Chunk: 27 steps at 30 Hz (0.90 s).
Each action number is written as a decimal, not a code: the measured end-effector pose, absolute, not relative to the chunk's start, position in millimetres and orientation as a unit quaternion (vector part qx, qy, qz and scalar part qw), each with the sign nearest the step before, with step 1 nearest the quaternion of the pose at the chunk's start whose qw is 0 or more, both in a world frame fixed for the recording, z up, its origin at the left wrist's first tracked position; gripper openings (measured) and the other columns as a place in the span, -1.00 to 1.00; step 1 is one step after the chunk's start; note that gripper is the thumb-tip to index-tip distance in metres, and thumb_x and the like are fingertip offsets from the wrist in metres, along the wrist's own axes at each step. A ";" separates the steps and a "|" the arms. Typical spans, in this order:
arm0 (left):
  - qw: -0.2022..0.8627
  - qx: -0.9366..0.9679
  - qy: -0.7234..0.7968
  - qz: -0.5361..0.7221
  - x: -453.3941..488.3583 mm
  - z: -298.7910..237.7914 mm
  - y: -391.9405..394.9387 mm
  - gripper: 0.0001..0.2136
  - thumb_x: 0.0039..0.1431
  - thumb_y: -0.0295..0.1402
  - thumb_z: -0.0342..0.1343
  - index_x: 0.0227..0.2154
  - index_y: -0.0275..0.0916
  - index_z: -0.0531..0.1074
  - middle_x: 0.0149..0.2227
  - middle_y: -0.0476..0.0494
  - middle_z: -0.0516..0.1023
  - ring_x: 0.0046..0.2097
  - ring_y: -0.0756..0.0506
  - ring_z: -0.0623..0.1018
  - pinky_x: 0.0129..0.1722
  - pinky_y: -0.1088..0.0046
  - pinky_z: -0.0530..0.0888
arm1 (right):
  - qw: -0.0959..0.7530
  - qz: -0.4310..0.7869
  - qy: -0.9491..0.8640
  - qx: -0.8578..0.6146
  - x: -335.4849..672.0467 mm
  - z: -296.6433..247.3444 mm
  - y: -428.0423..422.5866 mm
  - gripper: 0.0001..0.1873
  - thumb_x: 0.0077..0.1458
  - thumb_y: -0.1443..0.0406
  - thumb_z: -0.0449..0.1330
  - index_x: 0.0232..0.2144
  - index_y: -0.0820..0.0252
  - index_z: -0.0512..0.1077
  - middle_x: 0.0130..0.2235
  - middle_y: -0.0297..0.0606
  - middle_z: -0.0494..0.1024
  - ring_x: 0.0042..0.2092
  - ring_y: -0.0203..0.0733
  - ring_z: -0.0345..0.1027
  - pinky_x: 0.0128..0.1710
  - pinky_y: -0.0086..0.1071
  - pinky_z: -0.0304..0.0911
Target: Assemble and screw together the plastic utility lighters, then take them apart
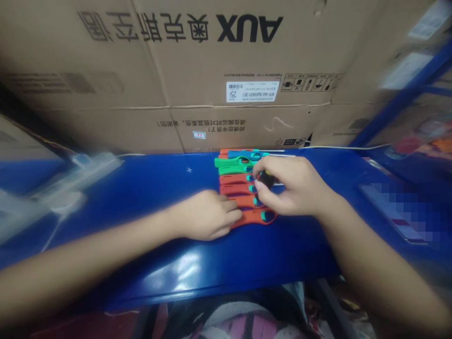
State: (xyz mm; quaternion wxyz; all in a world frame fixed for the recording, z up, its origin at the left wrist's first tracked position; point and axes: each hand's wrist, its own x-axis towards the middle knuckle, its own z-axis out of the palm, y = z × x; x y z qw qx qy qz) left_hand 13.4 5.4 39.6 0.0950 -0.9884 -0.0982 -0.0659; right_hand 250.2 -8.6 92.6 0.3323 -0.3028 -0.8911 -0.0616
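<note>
Stick lighters with long metal tubes lie in a row on the blue table, handles to the left. Nearest is an orange lighter (252,217); behind it come several orange-red ones, then a green lighter (226,165) and a blue lighter (238,154). My left hand (212,216) has its fingers curled over the handle ends of the two nearest orange lighters. Above the right part of the row, my right hand (287,186) is closed, thumb and fingers round a small dark object with a bit of yellow (266,179). Its kind is not clear.
A big cardboard box (197,89) with upside-down print stands along the back of the blue table (169,268). To the left are a white power strip (88,174) and a cable. A flat phone-like device (395,212), partly pixelated, lies at the right, near a blue post (399,89).
</note>
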 end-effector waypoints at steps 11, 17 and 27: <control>-0.048 -0.961 -0.251 -0.103 -1.7 45.6 34.0 -0.73 0.44 -0.27 -0.13 -0.31 -0.22 0.42 -0.34 -0.09 0.55 -0.35 -0.05 0.51 -0.35 0.45 0.36 | 0.332 -0.070 -0.891 -0.301 251.2 92.6 -8.4 -0.93 0.03 0.37 0.15 -0.36 0.17 0.39 -0.47 -0.42 0.53 -0.48 -0.32 0.41 -0.44 -0.44 0.19; -0.159 -0.835 -0.463 -0.250 -66.5 26.3 109.8 -0.72 0.20 -0.11 0.11 -0.33 -0.24 0.50 -0.27 -0.13 0.57 -0.27 -0.09 0.50 -0.17 0.37 0.43 | 0.333 -0.074 -0.891 -0.299 252.3 92.4 -7.3 -0.93 0.04 0.38 0.15 -0.36 0.16 0.39 -0.48 -0.42 0.54 -0.48 -0.32 0.41 -0.45 -0.43 0.17; -0.206 -0.771 -0.520 -0.304 -107.3 -12.2 142.0 -0.64 0.05 0.01 0.20 -0.34 -0.20 0.63 -0.20 -0.19 0.65 -0.16 -0.19 0.61 0.00 0.20 0.50 | 0.315 -0.076 -0.895 -0.307 252.8 93.7 -8.8 -0.96 0.05 0.36 0.13 -0.37 0.14 0.37 -0.47 -0.41 0.53 -0.49 -0.31 0.37 -0.45 -0.41 0.17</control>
